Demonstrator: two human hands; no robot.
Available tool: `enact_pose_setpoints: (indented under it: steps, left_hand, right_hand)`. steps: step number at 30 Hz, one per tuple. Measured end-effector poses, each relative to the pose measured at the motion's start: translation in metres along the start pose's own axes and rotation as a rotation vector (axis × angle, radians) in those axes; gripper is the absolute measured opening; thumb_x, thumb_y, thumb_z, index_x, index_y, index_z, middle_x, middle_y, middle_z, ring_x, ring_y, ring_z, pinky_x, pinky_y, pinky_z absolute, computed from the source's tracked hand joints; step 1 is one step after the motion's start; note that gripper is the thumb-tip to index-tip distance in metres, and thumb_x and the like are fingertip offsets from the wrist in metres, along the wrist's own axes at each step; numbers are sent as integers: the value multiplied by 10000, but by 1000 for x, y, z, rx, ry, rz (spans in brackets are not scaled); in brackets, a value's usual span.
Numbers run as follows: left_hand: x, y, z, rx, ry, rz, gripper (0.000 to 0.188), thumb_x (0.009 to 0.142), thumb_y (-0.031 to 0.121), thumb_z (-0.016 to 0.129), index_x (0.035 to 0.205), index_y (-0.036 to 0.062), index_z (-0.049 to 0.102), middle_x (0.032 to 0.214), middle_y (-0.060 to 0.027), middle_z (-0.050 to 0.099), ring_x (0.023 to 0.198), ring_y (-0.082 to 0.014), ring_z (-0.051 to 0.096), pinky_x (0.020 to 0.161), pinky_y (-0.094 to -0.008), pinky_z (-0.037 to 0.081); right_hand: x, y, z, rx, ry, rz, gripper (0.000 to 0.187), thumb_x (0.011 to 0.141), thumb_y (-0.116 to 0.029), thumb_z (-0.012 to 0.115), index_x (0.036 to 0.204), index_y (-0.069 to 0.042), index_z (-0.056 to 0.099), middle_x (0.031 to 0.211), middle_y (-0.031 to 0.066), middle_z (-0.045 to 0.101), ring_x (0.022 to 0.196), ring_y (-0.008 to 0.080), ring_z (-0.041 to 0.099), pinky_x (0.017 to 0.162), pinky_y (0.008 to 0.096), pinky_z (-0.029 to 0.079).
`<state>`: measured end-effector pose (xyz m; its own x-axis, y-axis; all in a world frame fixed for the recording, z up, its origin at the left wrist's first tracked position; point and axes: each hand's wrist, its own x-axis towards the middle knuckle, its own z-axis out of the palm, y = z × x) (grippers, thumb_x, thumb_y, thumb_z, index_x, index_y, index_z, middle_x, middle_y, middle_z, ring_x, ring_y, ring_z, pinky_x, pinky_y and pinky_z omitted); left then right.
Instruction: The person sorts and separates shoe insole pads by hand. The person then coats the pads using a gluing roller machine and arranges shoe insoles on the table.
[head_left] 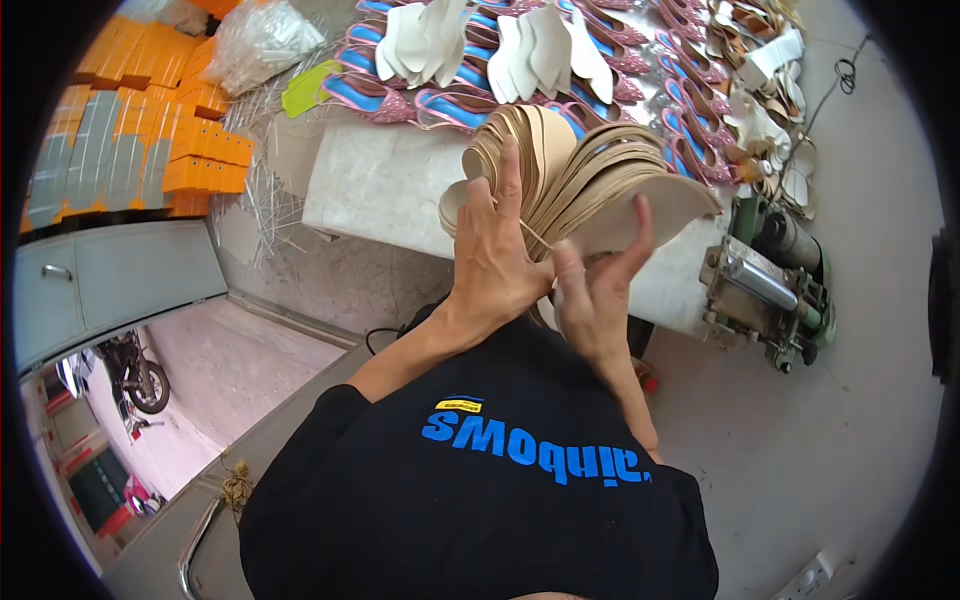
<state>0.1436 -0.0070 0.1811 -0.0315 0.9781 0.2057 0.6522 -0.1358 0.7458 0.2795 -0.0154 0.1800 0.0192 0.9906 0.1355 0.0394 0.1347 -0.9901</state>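
A thick bundle of tan and off-white insoles stands at the table's near edge, fanned out at the top and drawn in tight at the middle. My left hand closes on its left side, index finger pointing up along the layers. On the other side my right hand, slightly blurred, grips the narrow part with thumb and index finger spread; its remaining fingers are hidden. A thin tan strand, perhaps a rubber band, crosses the bundle between the hands.
Rows of pink glittery shoes with blue insides cover the far table, with white insoles on top. A green roller machine stands right. Orange boxes and a clear plastic bag are stacked left, near a grey cabinet.
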Motion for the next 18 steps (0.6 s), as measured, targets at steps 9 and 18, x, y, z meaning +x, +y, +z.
enact_pose_setpoints:
  steps: [9, 18]
  left_hand:
    - [-18, -50, -9, 280, 98, 56, 1247, 624, 156, 828, 1532, -16, -9, 1155, -279, 403, 1081, -410, 443, 950, -485, 364]
    - [-36, -230, 25, -586, 49, -1043, 426, 755, 253, 863, 932, -4, 572, 792, -10, 588, 713, -70, 573, 643, -260, 507]
  right_hand:
    - [26, 36, 62, 59, -136, 140, 794, 820, -149, 775, 1423, 6, 282, 1335, 201, 521, 1211, 253, 545, 1007, 361, 441]
    - [36, 218, 122, -963, -463, -133, 513, 904, -250, 659, 1275, 34, 450, 1293, 335, 500, 1155, 477, 502, 986, 506, 421]
